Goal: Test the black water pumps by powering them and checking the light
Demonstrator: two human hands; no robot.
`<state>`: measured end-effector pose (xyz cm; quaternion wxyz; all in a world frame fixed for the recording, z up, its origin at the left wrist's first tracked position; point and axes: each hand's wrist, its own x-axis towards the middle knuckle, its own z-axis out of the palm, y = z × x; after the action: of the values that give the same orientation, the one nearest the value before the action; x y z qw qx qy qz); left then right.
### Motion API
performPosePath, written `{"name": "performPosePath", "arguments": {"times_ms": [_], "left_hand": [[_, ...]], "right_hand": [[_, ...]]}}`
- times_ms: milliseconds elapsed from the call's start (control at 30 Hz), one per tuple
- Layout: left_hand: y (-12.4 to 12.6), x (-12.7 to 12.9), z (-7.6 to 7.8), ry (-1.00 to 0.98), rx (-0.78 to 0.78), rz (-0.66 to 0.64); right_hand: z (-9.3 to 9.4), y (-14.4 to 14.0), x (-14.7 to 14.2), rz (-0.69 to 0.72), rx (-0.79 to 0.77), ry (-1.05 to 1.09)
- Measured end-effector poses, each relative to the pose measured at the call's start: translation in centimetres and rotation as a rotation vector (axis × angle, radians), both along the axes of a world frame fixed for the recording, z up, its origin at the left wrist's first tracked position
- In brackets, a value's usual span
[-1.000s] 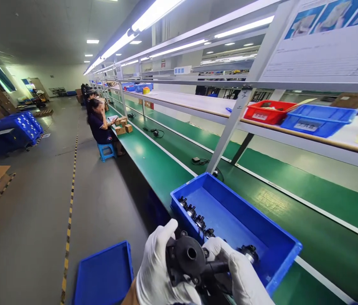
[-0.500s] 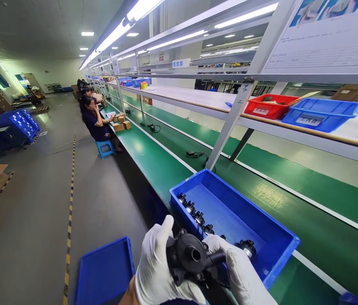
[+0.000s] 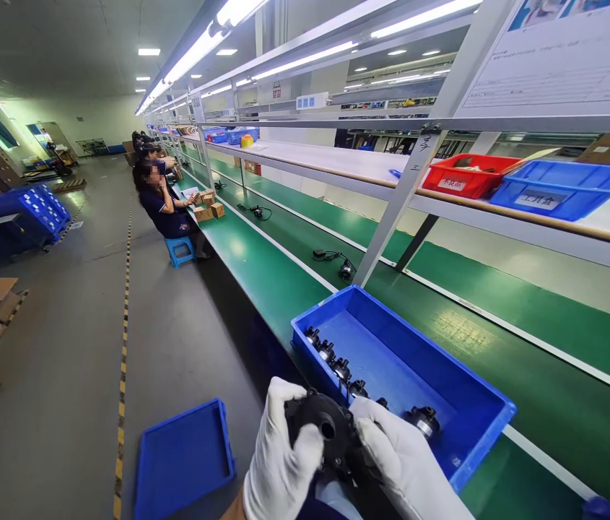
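Observation:
A black pump point(image 3: 330, 427) with a round housing and a short open port is held up in front of me. My left hand point(image 3: 281, 451), in a white glove, wraps round its left side, with the thumb across the front face. The gloved right hand point(image 3: 399, 451) grips the right side, its fingers covering that edge and the side pipe. Just beyond them stands a blue bin point(image 3: 391, 361) on the bench. Several similar pumps point(image 3: 341, 370) line its left wall, and another pump point(image 3: 422, 420) lies nearer the right hand.
A blue tray point(image 3: 183, 458) is low on the left. Red point(image 3: 464, 175) and blue boxes point(image 3: 561, 189) sit on the shelf above the green bench point(image 3: 261, 271). A slanted post point(image 3: 396, 209) rises behind the bin. Farther along, a person point(image 3: 161, 202) sits beside small cartons point(image 3: 207, 206).
The pump has turned in my hands, so its side pipe no longer shows. My left thumb has moved from the top onto the front face. The view has shifted slightly.

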<state>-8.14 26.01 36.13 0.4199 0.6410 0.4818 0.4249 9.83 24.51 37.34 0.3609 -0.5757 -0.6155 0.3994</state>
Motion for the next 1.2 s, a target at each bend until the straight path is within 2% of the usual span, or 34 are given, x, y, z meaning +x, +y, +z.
{"name": "performPosePath", "arguments": {"times_ms": [133, 300, 467, 667, 867, 967, 1100, 1200], "left_hand": [[-0.1, -0.2, 0.0, -0.114, -0.113, 0.007], [0.3, -0.3, 0.0, -0.251, -0.142, 0.076], [0.2, 0.1, -0.5, -0.339, -0.19, 0.127], [0.2, 0.0, -0.5, -0.307, -0.211, 0.14], [0.1, 0.1, 0.0, -0.287, -0.192, 0.1], [0.4, -0.3, 0.3, -0.29, -0.194, 0.072], [1.6, -1.4, 0.9, -0.372, -0.164, 0.069], [2.0, -2.0, 1.3, -0.357, -0.131, 0.08]], "right_hand": [[-0.3, -0.1, 0.2, -0.007, -0.044, 0.032], [-1.4, -0.1, 0.2, -0.034, -0.035, 0.109], [-2.3, -0.1, 0.2, 0.006, -0.012, 0.139], [-0.8, 0.6, 0.3, -0.028, -0.025, 0.066], [0.3, 1.2, 0.6, -0.091, -0.128, 0.077], [-0.1, 1.6, 0.4, -0.144, -0.2, 0.26], [-1.2, 3.0, 0.0, -0.259, -0.53, 0.716], [-1.4, 4.3, -0.1, -0.267, -0.569, 0.766]]}}
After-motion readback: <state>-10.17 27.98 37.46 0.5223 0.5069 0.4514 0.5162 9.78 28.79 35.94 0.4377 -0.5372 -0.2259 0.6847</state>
